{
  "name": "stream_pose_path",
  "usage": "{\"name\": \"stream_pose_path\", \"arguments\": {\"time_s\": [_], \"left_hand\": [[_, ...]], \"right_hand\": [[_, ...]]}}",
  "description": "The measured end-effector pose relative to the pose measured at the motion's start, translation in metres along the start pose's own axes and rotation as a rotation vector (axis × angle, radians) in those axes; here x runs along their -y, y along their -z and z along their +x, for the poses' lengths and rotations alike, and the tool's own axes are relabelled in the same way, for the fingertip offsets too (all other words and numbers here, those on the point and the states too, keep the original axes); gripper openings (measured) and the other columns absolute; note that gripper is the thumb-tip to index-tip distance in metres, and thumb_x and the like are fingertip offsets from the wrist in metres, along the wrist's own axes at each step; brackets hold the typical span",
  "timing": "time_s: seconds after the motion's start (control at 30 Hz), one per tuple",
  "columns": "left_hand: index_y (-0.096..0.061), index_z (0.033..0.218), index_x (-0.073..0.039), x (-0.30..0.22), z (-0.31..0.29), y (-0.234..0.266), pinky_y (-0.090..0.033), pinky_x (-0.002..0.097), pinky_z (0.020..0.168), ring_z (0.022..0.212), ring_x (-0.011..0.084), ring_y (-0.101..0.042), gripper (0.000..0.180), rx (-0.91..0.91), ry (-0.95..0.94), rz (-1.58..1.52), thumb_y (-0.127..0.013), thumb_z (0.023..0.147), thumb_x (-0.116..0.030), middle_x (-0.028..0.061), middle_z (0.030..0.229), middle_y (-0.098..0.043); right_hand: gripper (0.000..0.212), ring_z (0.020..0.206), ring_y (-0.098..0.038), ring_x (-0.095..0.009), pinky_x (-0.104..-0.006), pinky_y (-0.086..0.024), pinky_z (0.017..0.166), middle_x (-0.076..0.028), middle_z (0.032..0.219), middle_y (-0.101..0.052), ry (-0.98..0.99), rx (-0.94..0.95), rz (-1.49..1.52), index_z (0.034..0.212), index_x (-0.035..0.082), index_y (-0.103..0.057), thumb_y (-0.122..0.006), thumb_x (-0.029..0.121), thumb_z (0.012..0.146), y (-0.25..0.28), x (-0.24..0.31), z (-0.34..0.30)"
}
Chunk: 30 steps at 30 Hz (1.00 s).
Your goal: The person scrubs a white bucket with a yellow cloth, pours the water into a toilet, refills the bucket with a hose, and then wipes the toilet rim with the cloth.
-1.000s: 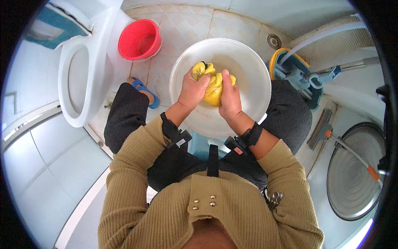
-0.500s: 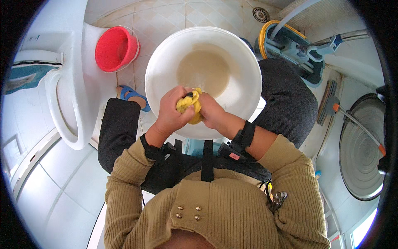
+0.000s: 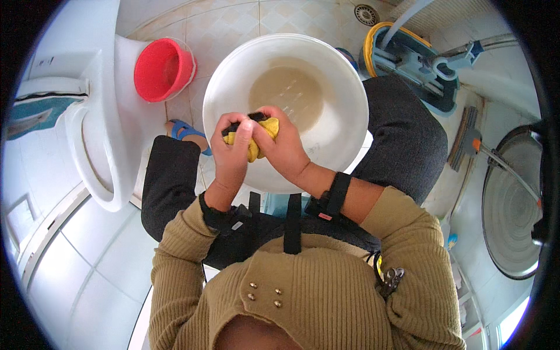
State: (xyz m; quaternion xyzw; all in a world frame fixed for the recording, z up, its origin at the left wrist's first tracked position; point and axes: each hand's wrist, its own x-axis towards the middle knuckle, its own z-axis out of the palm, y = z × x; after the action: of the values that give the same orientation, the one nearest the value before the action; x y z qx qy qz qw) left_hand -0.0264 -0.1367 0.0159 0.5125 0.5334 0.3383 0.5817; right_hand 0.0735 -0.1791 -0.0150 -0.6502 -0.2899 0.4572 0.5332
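Both my hands are closed around a bunched yellow and black cloth (image 3: 254,153), held above the near left part of a big white tub (image 3: 345,111). My left hand (image 3: 228,146) grips it from the left, while my right hand (image 3: 284,143) presses in from the right. The two thumbs meet on top of the wad, and much of the cloth is hidden under my fingers. Cloudy brownish water (image 3: 286,93) lies in the bottom of the tub, with pale streaks on its surface. The tub stands between my knees.
At the left, a red bucket (image 3: 157,71) stands beside a white toilet (image 3: 105,157). A blue-grey mop bucket (image 3: 408,64) with a yellow rim is at the far right. A floor brush (image 3: 465,140) and a round grey lid (image 3: 513,204) lean along the right wall. A floor drain (image 3: 366,15) lies at the back.
My hands have shifted slightly left with the cloth. The twisted yellow cloth is now bunched into a compact wad, with more black showing. Streaks have appeared on the water.
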Motion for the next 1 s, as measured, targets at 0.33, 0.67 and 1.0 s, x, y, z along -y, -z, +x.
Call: {"name": "stream_pose_path", "arguments": {"time_s": [0.33, 0.67, 1.0], "left_hand": [[-0.047, 0.065, -0.001, -0.01, 0.01, -0.005, -0.039, 0.0328, 0.054, 0.057, 0.026, -0.048, 0.017, 0.353, -0.538, 0.4, -0.061, 0.073, -0.002, 0.0113, 0.064, -0.049], [-0.047, 0.063, -0.004, -0.025, 0.003, -0.007, -0.039, 0.0362, 0.05, 0.056, 0.0306, -0.05, 0.018, 0.625, -0.657, 0.469, -0.063, 0.067, 0.002, 0.0109, 0.063, -0.048], [-0.049, 0.065, -0.005, -0.017, -0.013, -0.012, -0.04, 0.0374, 0.05, 0.058, 0.0318, -0.052, 0.014, 0.709, -0.6, 0.431, -0.062, 0.066, 0.001, 0.0104, 0.065, -0.05]], "right_hand": [[0.032, 0.082, -0.056, -0.013, -0.025, -0.046, 0.071, -0.005, 0.091, -0.057, -0.799, 0.107, 0.539, 0.097, 0.006, -0.054, -0.047, 0.036, 0.092, 0.006, -0.006, 0.002], [0.03, 0.083, -0.06, -0.016, -0.0303, -0.05, 0.071, -0.007, 0.092, -0.059, -0.97, 0.524, 0.805, 0.096, 0.008, -0.056, -0.055, 0.035, 0.085, 0.018, -0.002, -0.008], [0.027, 0.083, -0.058, -0.012, -0.0264, -0.049, 0.068, -0.003, 0.094, -0.059, -0.992, 0.607, 0.706, 0.097, 0.009, -0.057, -0.06, 0.029, 0.08, 0.035, -0.021, -0.028]]}}
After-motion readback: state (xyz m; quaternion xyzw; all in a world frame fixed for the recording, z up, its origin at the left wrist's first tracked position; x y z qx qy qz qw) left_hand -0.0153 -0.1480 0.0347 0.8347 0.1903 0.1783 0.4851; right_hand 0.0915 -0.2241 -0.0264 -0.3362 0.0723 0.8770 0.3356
